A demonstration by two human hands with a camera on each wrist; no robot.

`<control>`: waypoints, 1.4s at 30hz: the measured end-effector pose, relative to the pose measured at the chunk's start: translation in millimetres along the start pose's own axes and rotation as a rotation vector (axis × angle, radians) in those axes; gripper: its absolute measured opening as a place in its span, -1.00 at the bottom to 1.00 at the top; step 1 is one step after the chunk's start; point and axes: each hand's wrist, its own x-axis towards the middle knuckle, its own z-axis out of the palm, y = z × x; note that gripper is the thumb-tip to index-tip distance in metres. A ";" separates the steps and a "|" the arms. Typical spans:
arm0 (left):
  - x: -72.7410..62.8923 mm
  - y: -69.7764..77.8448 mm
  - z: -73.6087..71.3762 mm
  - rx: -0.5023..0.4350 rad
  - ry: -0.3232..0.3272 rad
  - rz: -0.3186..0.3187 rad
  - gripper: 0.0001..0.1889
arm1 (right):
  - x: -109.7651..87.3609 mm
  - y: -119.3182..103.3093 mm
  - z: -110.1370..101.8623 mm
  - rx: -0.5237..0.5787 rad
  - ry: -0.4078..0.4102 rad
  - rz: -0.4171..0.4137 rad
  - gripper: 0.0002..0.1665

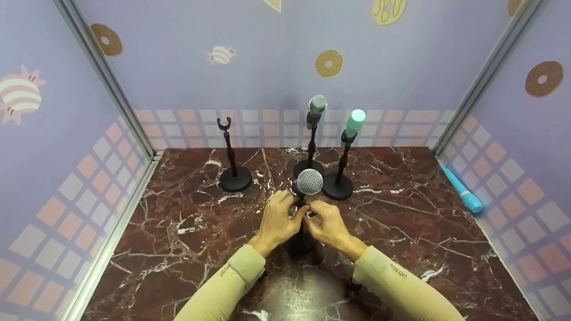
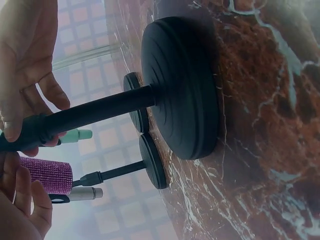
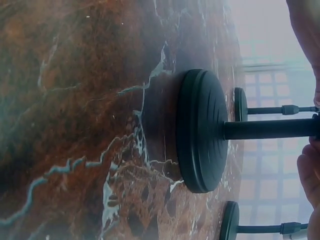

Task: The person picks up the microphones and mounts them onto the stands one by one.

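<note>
In front of me stands a black microphone stand [image 1: 299,246] holding a microphone [image 1: 309,182] with a silver grille. Its pink glittery body [image 2: 47,176] shows in the left wrist view. My left hand [image 1: 279,218] grips the upper stand from the left, thumb against the pole, some fingers beside the microphone body. From the right, my right hand [image 1: 328,223] pinches the stand at its collar, just below the microphone. The stand's round base [image 3: 202,131] sits flat on the table. The fingertips' exact contact is partly hidden behind the stand.
Behind stand a grey microphone [image 1: 317,105] and a mint green microphone [image 1: 356,121], each on a black stand. A stand with a bare forked holder [image 1: 235,178] is at the back left. A blue microphone [image 1: 464,191] lies by the right wall. Patterned walls enclose the marbled table [image 1: 187,267].
</note>
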 end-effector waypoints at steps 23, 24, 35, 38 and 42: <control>2.9 -0.5 -3.0 0.003 -0.034 0.008 -0.74 | 3.9 5.4 -0.1 -0.010 0.014 -0.033 -0.79; 3.5 -0.4 -3.4 0.001 -0.034 0.014 -0.75 | 4.0 5.2 -0.3 -0.009 0.014 -0.032 -0.79; 16.5 1.3 -9.6 -0.034 -0.029 0.049 -0.74 | 4.0 5.5 0.8 -0.002 0.020 -0.023 -0.82; 20.3 1.7 -10.8 -0.041 -0.014 0.063 -0.65 | 3.9 5.9 1.0 0.005 0.014 -0.018 -0.84; 22.0 1.7 -11.2 -0.046 -0.008 0.073 -0.50 | 4.3 5.3 0.5 -0.002 0.009 -0.015 -0.82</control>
